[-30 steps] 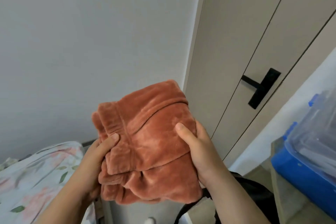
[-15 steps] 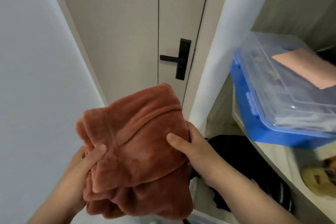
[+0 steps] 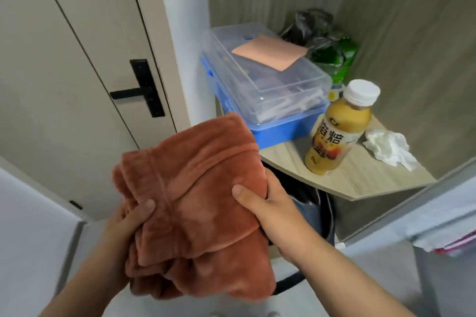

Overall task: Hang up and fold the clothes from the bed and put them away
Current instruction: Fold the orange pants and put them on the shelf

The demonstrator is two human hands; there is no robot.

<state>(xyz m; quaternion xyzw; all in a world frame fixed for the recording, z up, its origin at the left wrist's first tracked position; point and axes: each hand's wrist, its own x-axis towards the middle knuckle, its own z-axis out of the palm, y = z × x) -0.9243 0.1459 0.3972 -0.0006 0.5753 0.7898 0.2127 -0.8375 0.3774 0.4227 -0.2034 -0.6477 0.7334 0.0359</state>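
Fingers of both hands are tucked out of sight beneath a folded rust-orange fleece garment [image 3: 195,203], and each thumb lies flat on its top face. The left hand [image 3: 128,224] grips the bundle's near-left corner, and the right hand [image 3: 268,208] clamps its right edge. The garment is held up in the air between them, touching no surface, and its thick lower folds sag below the left thumb.

Just beyond the right hand's knuckles a pale wooden shelf [image 3: 360,177] juts out. On it, nearest the far edge of the garment, sits a blue box [image 3: 280,134] with a clear lid, and a pink sheet [image 3: 268,53] lies flat on that lid. Further right of the fingers a bottle [image 3: 337,131] of yellowish drink stands upright with a white cap, just beside the box. A crumpled white tissue [image 3: 389,149] lies beyond the bottle. Behind the box, a dark plastic bag [image 3: 311,26] and a green packet [image 3: 337,59] are pushed into the back corner.

Up and to the left of the left hand is a beige door [image 3: 64,72] with a black lever handle [image 3: 144,90]. Under the shelf, close behind the right wrist, something dark is stowed, but it is too shadowed to make out
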